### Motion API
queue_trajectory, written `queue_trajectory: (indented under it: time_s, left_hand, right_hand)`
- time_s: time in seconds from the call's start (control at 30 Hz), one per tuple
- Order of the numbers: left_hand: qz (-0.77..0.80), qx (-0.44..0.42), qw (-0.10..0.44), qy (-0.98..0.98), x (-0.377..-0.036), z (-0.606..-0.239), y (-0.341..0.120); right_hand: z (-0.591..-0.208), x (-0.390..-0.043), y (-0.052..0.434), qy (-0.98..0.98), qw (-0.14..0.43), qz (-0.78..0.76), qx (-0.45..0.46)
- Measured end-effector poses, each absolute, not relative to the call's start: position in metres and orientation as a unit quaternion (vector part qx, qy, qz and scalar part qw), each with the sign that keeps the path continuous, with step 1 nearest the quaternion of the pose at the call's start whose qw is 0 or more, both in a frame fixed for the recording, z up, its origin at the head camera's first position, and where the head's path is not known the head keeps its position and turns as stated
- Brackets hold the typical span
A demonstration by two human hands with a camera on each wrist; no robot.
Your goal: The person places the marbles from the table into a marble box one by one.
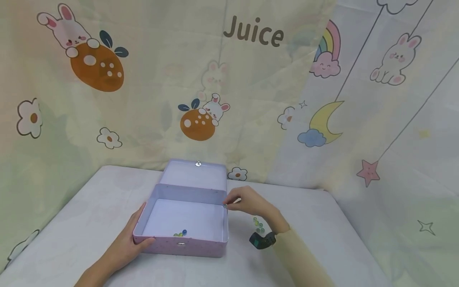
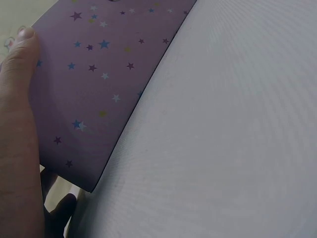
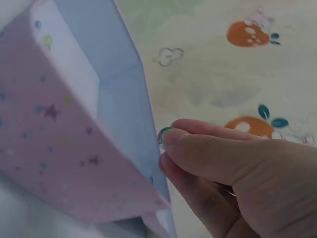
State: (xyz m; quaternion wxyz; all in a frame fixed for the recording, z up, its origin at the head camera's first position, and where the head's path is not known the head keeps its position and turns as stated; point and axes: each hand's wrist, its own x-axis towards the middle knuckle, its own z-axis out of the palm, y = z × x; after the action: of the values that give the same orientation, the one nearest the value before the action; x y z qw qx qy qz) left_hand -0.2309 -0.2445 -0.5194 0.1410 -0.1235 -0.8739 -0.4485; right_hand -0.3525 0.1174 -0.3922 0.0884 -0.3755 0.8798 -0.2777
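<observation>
At the box's [image 1: 186, 215] rim, right hand [image 1: 249, 201] fingertips pinching a marble [image 3: 162, 136]; left hand [image 1: 127, 243] gripping its corner.

Open tabletop [image 1: 322, 223] right of the box [image 1: 183, 239]; its raised lid [image 1: 195, 175] blocks the rear, marbles [image 1: 258, 226] lie alongside.

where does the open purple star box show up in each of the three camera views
Head view: the box sits low and centre on the table, lid up, left hand at its front left corner.
Left wrist view: its starred outer wall fills the upper left, beside the thumb.
Right wrist view: its side wall and rim fill the left half, right hand beside it.
Shared landmark: the star-printed purple wall.
</observation>
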Motion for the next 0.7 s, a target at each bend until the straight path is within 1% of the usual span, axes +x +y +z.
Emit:
queue_trajectory:
  time_s: [0.13,0.3,0.5,0.7]
  left_hand:
    - [-0.447,-0.122,0.141,-0.875,-0.231,-0.52,-0.244]
    - [-0.45,-0.122,0.145,-0.873,-0.23,-0.522,-0.245]
    - [-0.444,-0.118,0.146,-0.876,-0.23,-0.521,-0.246]
    - [-0.438,-0.123,0.154,-0.877,-0.23,-0.522,-0.246]
  right_hand:
    - [-0.385,-0.357,0.095,0.874,0.124,-0.258,-0.392]
    - [-0.384,-0.365,0.07,0.874,0.155,-0.225,-0.403]
    - [-0.395,-0.371,0.042,0.867,0.207,-0.206,-0.403]
    - [-0.413,-0.379,0.026,0.869,0.232,-0.164,-0.406]
